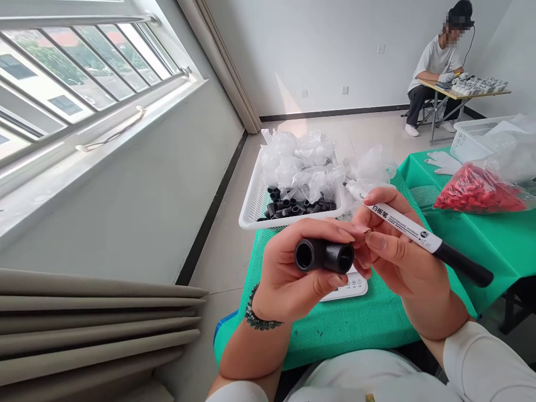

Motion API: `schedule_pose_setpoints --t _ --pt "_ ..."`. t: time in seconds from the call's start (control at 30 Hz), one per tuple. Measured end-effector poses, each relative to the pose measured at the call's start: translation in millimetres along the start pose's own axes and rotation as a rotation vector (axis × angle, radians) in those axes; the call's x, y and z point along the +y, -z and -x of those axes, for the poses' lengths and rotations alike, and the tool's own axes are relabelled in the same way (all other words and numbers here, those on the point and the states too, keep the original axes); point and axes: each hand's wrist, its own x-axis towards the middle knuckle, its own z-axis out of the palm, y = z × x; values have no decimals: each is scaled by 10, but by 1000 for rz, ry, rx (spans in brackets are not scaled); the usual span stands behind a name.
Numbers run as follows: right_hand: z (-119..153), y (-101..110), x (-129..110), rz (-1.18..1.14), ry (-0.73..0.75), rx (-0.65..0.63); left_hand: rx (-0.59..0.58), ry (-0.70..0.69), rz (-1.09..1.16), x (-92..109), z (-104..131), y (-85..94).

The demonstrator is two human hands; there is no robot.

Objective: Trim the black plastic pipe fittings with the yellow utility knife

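Between the thumb and fingers of my left hand (288, 268) is a black plastic pipe tee (324, 255), with two of its round openings facing me. Close beside it, my right hand (402, 257) holds a white whiteboard marker (397, 220) with a black cap end, lying across the fingers. The right thumb and fingertip pinch together near the tee's right end, with a tiny dark bit at the thumb tip. Under the hands, partly hidden, a white digital scale (354, 286) sits on the green-covered table (335, 335).
A white basket (248, 209) of black fittings (288, 207) and clear plastic bags (297, 159) stands beyond the hands. On the right are a bag of red parts (477, 190), white gloves (444, 162) and another basket (473, 137). A person (438, 67) sits at a far table.
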Motion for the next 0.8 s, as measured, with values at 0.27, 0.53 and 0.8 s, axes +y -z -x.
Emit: schedule_pose_setpoints --t 0.27,0.53,0.8 --pt "15 5 16 25 -7 2 -12 -98 -86 -23 11 -2" --pt "23 -13 6 30 -13 12 -3 -169 -185 -28 4 -1" --pt "22 -13 8 26 -30 3 -21 -182 -216 -9 -32 10"
